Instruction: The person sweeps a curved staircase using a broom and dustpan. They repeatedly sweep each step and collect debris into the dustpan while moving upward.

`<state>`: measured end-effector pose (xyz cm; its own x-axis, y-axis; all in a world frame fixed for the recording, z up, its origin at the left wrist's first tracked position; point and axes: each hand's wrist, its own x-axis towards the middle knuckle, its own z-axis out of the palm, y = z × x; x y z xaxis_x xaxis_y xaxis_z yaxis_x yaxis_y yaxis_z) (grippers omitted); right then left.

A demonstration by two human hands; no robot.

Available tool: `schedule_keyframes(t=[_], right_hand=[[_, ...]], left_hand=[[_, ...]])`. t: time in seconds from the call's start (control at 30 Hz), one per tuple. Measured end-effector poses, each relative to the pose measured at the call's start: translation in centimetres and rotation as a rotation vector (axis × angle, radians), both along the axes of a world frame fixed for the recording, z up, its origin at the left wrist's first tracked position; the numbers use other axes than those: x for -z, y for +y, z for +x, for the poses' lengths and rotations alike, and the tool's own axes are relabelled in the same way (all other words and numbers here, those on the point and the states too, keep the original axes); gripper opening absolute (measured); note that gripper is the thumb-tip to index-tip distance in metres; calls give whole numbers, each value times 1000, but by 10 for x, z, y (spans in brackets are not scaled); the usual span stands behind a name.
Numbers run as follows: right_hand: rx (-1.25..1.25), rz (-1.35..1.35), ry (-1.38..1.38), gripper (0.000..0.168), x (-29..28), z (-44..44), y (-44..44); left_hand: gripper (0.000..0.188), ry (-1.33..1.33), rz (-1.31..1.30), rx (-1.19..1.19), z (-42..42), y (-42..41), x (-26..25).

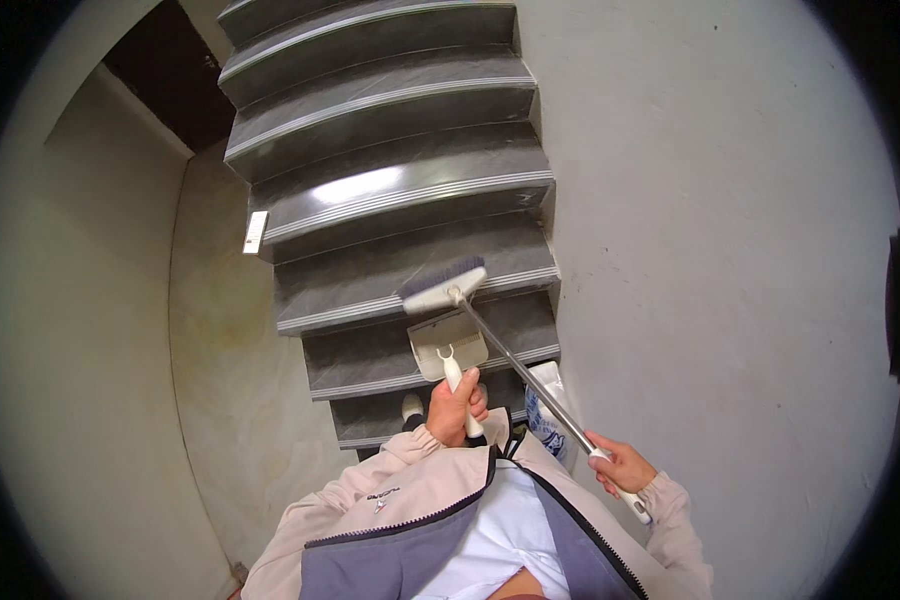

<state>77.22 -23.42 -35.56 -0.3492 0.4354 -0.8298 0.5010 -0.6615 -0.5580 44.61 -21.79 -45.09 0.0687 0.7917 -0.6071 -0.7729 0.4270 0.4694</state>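
My left hand (454,409) grips the white handle of a dustpan (448,345), which has a comb-like row of teeth inside. The pan hangs over one of the lower steps in view. In my right hand (621,469) is the white grip end of a broom's metal pole (529,375). The pole slants up and left to the white broom head (446,291), whose dark bristles (442,274) point away from me. The broom head is just beyond the dustpan, at the striped edge of a step (345,304). Whether the bristles touch the step, I cannot tell.
Dark stairs with pale striped nosings rise ahead. A white card-like object with writing (255,232) lies at a step's left end. A white and blue plastic bag (546,412) is by the grey right wall (705,262). Left of the stairs is a lower floor (232,360). My shoe (412,406) shows below.
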Motion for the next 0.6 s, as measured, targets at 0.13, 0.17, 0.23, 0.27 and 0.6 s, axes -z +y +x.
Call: schedule_keyframes(t=[0.13, 0.17, 0.23, 0.27, 0.6], right_hand=[[110, 54, 92, 64, 60, -45, 35], [120, 79, 104, 65, 80, -64, 45], [109, 56, 46, 65, 99, -109, 58], [108, 49, 19, 66, 105, -124, 59], [-281, 39, 31, 64, 73, -85, -3]], left_hand=[[26, 93, 11, -51, -18, -15, -6], [26, 130, 8, -60, -23, -18, -11], [26, 140, -9, -91, -37, -26, -16], [26, 150, -15, -96, -44, -30, -18], [27, 309, -78, -84, -142, -66, -11]])
